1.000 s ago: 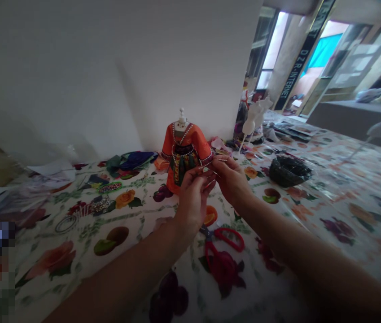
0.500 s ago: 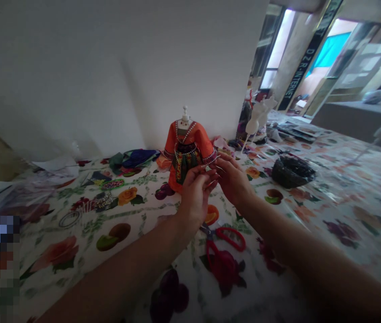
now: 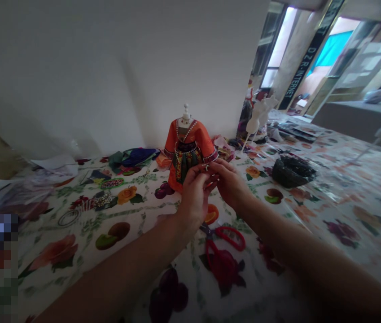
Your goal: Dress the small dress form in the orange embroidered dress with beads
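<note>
A small white dress form wears an orange miniature dress with wide sleeves, a pearl-like trim and a dark patterned skirt front. Just in front of its right-hand cuff, my two hands meet at the fingertips. My left hand is closed in a pinch, with a tiny pale, gold-looking piece showing at its fingertips. Against the same piece press the bent fingers of my right hand. What the piece is, I cannot make out. Below my hands lie red-handled scissors on the floral tablecloth.
Folded blue and green cloth lies left of the dress, near beads and a patterned oval piece. A black plastic-lined bowl stands to the right. Bare white dress forms stand behind it. A white wall borders the table.
My right hand's fingers have shifted left from beside the cuff and closed in on my left fingertips. The tiny pale piece shows more clearly between them. My left hand has hardly moved.
</note>
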Available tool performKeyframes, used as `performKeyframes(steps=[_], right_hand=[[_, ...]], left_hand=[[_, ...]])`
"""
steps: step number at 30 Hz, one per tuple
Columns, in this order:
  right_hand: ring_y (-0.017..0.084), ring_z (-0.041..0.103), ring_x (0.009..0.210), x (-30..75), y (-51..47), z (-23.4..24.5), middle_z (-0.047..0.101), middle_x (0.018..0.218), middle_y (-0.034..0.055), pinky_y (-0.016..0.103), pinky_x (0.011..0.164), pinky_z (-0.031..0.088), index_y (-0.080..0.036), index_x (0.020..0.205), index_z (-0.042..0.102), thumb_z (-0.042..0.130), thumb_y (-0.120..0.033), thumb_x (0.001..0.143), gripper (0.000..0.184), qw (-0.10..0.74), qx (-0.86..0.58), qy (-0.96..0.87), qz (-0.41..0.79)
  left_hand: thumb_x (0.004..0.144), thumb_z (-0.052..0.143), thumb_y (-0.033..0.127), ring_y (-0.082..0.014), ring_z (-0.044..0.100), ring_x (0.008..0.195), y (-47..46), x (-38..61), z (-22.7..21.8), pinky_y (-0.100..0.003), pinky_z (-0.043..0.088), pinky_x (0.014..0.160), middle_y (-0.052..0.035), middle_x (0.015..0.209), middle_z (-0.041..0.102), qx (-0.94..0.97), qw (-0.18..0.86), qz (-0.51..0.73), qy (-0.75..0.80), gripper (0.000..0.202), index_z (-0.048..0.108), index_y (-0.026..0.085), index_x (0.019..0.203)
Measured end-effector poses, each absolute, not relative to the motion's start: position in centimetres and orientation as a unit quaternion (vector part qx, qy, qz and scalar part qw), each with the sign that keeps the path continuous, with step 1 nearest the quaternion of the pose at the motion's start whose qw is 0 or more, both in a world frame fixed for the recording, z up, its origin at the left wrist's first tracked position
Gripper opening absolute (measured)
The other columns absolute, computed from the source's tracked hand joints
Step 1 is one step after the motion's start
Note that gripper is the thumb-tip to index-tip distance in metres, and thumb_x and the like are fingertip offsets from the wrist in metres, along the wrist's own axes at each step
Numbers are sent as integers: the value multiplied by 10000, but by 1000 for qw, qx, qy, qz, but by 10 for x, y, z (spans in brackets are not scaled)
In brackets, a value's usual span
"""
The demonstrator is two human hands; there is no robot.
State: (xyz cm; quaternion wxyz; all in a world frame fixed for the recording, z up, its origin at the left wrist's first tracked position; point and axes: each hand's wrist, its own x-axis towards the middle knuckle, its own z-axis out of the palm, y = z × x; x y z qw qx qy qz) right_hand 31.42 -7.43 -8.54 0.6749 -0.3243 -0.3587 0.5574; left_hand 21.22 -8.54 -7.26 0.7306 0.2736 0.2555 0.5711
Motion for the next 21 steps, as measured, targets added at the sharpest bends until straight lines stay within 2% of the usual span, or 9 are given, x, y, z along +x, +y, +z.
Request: performKeyframes(steps=[7, 15, 21], right_hand=[[118, 514, 638, 311, -71, -81, 593, 701, -39, 276, 625, 411, -223, 698, 645, 803, -269, 717, 165, 683, -347, -350, 539], [116, 531, 650, 308, -70, -75, 630, 748, -35, 258, 585, 427, -236, 760, 673, 798, -268, 716, 137, 699, -332, -337, 536], [107, 488, 578, 309, -70, -74, 581, 706, -44, 247, 466, 344, -229, 749, 607, 805, -291, 710, 211, 700, -347, -334, 528]], left_hand=[[715, 671, 117, -143, 653, 788, -85, 211, -72, -285, 459, 750, 0, 807, 679, 276, 730, 569, 258, 158, 631, 198, 845], [740, 653, 120, -159, 673, 832, -87, 208, -74, -287, 462, 775, -48, 850, 727, 279, 735, 555, 271, 242, 675, 173, 975], [740, 668, 121, -157, 666, 778, -88, 207, -78, -297, 451, 759, -36, 817, 716, 291, 739, 544, 270, 225, 656, 185, 955]])
